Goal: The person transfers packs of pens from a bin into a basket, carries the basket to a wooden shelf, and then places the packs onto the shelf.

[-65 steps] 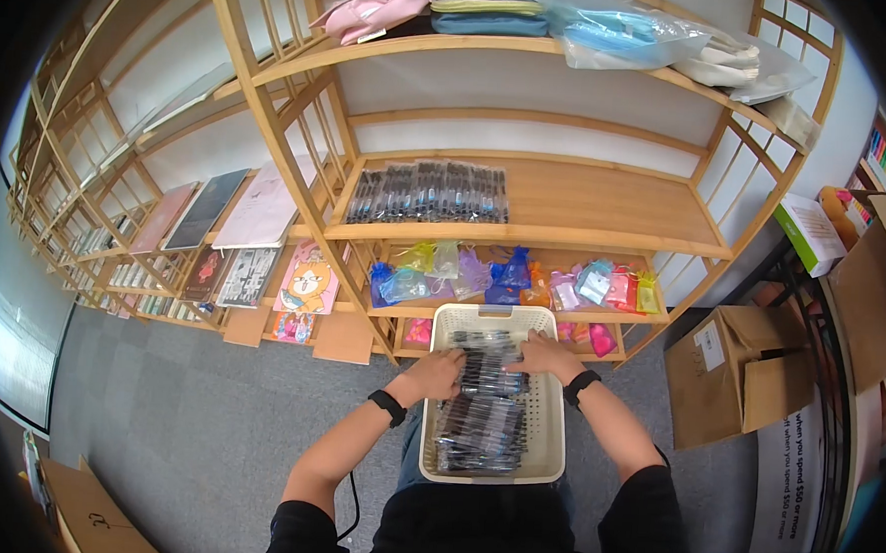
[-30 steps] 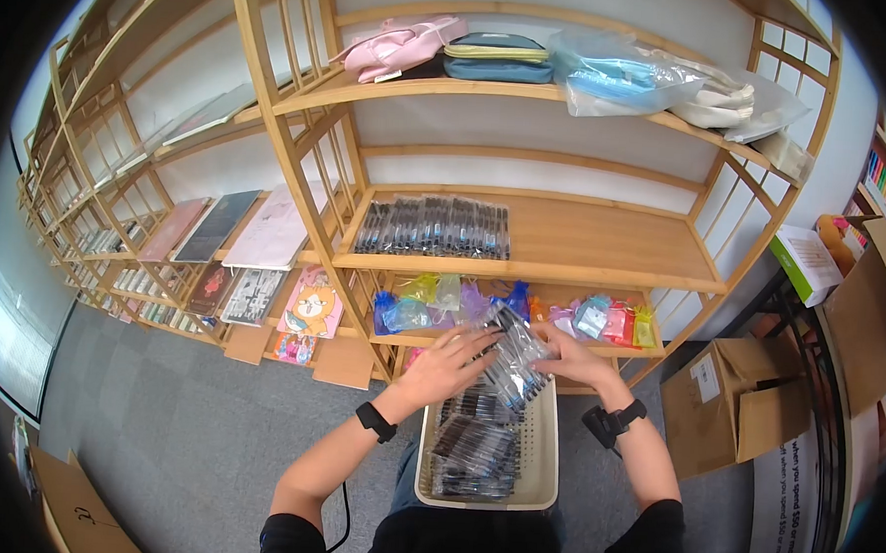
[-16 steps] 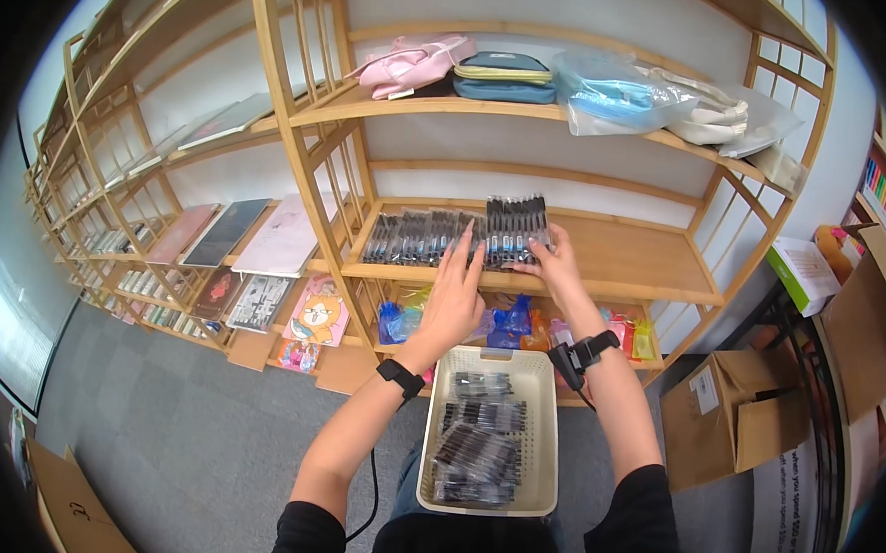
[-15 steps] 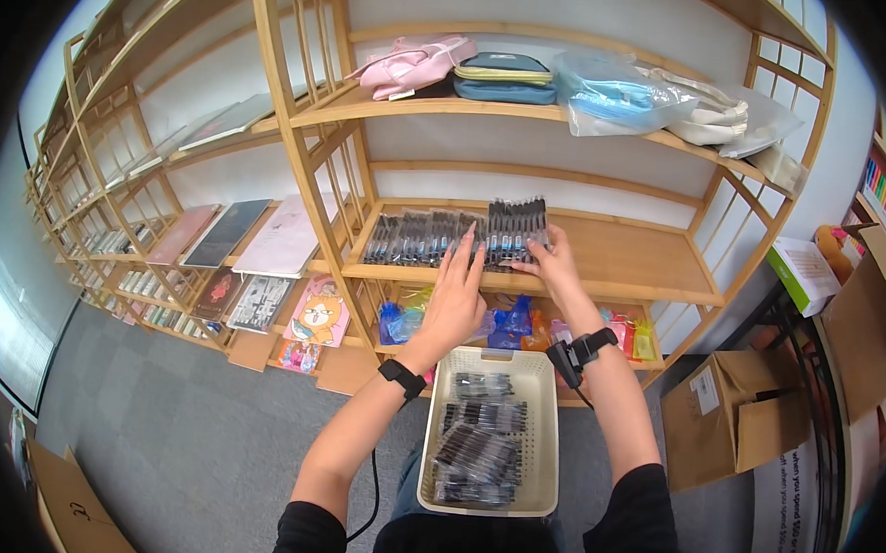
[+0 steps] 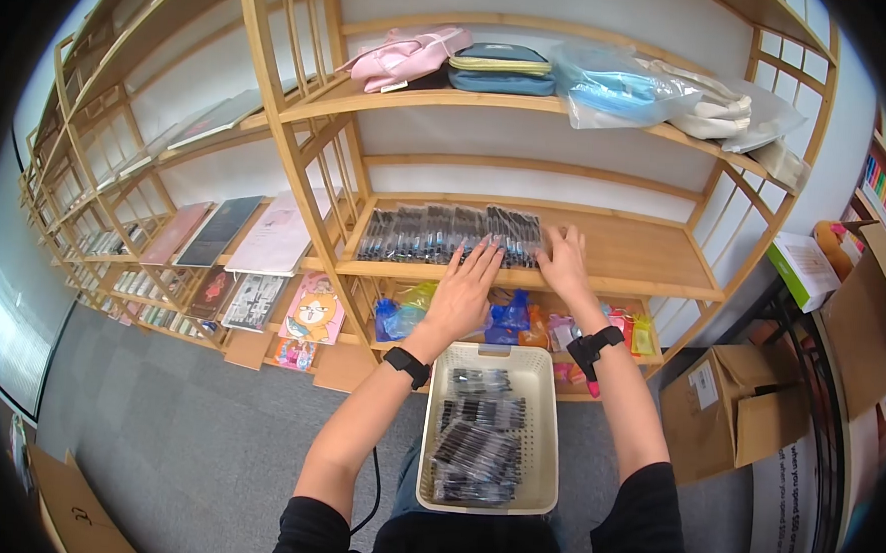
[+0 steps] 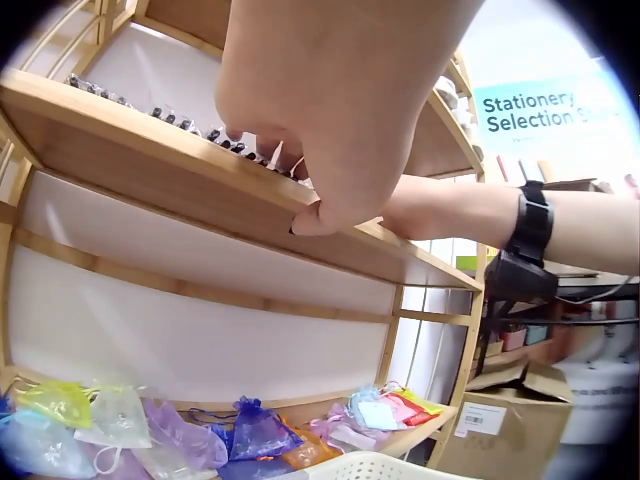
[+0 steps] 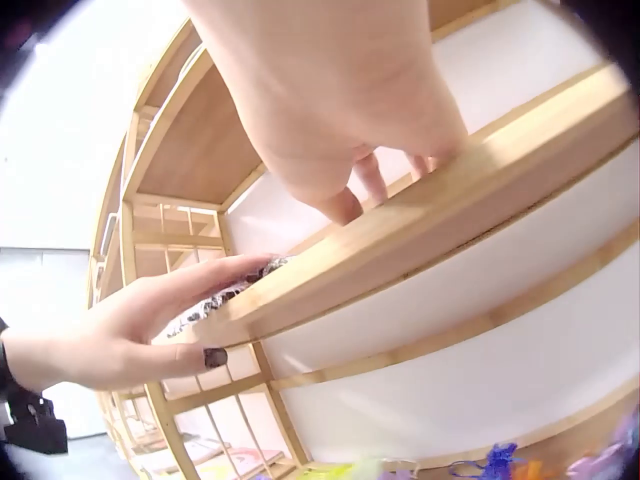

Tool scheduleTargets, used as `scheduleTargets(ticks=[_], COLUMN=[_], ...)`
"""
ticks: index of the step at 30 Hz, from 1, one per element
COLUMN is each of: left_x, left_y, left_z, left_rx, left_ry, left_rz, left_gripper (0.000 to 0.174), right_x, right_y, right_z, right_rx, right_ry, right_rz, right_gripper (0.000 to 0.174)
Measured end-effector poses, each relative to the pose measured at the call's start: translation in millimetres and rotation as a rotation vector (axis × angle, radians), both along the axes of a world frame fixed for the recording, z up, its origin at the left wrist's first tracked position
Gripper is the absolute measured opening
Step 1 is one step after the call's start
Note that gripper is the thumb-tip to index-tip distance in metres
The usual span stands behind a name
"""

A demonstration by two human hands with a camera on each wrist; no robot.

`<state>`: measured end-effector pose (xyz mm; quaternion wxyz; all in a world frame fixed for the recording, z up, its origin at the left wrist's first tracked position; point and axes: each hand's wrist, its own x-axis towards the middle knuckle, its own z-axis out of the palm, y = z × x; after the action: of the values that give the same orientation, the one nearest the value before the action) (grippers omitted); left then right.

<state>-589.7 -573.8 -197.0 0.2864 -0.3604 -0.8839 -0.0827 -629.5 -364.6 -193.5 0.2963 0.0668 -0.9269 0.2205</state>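
A row of pens in clear plastic bags (image 5: 410, 233) lies on the wooden middle shelf (image 5: 634, 257). At the row's right end is another bagged pack of pens (image 5: 515, 236), level with the others. My left hand (image 5: 464, 293) rests with extended fingers on the near ends of the packs, its thumb below the shelf edge in the left wrist view. Beside the pack's right side is my right hand (image 5: 566, 268), fingers loosely bent over the shelf board, holding nothing. A cream plastic basket (image 5: 545, 442) with more bagged pens (image 5: 479, 459) sits below, in front of my body.
Colourful drawstring pouches (image 5: 511, 315) lie on the shelf underneath. A pink bag (image 5: 409, 59), a blue-green case (image 5: 502, 69) and plastic-wrapped items (image 5: 618, 85) occupy the shelf above. Notebooks (image 5: 275, 233) fill the left rack. An opened cardboard box (image 5: 731, 412) stands at right.
A pack of pens went from the basket to the right end of the shelf row. It stood propped in both hands, then lay down; the right hand has let go of it.
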Motion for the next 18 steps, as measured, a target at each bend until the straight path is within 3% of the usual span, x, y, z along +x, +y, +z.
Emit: scheduleTargets(ticks=[2, 4, 7, 18], left_x=[-2, -3, -5, -4], left_y=[-1, 1, 5, 4], left_z=[-1, 3, 7, 6], left_rx=[-0.017, -0.034, -0.010, 0.011], left_ry=[0.001, 0.004, -0.002, 0.009], left_rz=[0.009, 0.018, 0.010, -0.087], left_gripper=[0.065, 0.065, 0.065, 0.067], right_x=[9, 17, 29, 38], right_y=[3, 6, 4, 7], right_z=[0, 0, 4, 0], right_rx=[0.089, 0.251, 0.281, 0.316], right_ry=[0.018, 0.062, -0.078, -0.010], right_rz=[0.009, 0.293, 0.324, 0.295], right_gripper=[0.050, 0.049, 0.050, 0.057])
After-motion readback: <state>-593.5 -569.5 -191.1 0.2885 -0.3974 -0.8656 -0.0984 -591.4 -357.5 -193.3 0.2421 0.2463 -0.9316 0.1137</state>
